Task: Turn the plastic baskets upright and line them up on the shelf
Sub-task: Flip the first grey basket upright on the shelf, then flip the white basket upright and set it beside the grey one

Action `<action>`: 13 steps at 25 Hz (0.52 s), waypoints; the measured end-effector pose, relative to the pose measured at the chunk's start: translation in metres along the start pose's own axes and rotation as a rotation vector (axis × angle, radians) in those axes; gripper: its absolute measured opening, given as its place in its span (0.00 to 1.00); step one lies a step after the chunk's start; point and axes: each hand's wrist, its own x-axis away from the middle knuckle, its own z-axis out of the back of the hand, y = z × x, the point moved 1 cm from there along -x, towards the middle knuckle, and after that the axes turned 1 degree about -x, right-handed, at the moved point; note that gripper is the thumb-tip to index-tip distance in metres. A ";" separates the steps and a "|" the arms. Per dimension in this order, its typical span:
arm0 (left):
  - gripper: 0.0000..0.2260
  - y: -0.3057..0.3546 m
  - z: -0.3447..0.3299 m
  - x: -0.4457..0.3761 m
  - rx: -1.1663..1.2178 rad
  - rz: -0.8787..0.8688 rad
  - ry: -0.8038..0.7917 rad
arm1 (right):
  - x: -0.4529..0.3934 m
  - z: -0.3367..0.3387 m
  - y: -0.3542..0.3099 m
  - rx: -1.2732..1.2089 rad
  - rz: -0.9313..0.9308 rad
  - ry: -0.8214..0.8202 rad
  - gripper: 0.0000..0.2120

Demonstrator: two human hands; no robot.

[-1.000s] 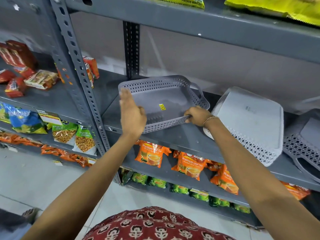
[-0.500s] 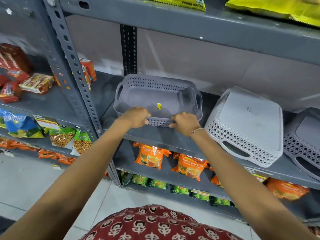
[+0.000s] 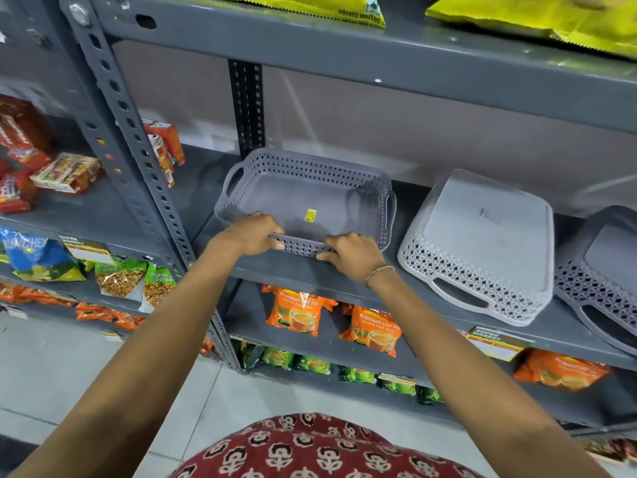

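Shop aisle, grey steel racking (image 3: pixel 344 270) with slotted uprights over a pale tiled floor (image 3: pixel 103 357). Nearest: red patterned garment (image 3: pixel 310 450) at bottom edge, both bare forearms reaching up to the middle shelf. Left hand (image 3: pixel 253 233) curled over the near rim of an upright grey perforated plastic basket (image 3: pixel 310 198), fingers wrapped on the rim. Right hand (image 3: pixel 351 251), thin bracelet (image 3: pixel 377 272) at the wrist, grips the same rim just beside the left. Basket sits flat on the shelf at its left end, open side up, yellow sticker (image 3: pixel 311 215) on its floor. To its right, a lighter grey perforated basket (image 3: pixel 482 246) lies upside down, tilted. Further right, a third grey basket (image 3: pixel 603 270), also inverted, cut off by frame edge. Below: orange tea packets (image 3: pixel 300 313). Above: yellow wafer bags (image 3: pixel 310 8).
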 end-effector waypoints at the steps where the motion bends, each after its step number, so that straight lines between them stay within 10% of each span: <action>1: 0.09 0.002 0.002 0.001 0.012 0.002 -0.015 | 0.001 0.001 -0.001 -0.043 0.004 0.004 0.18; 6: 0.23 0.072 0.012 -0.005 0.185 -0.106 0.115 | 0.031 0.026 0.029 -0.349 -0.138 0.413 0.15; 13: 0.24 0.231 -0.033 -0.043 0.071 -0.516 0.222 | 0.153 0.032 0.175 -0.949 -0.924 1.103 0.13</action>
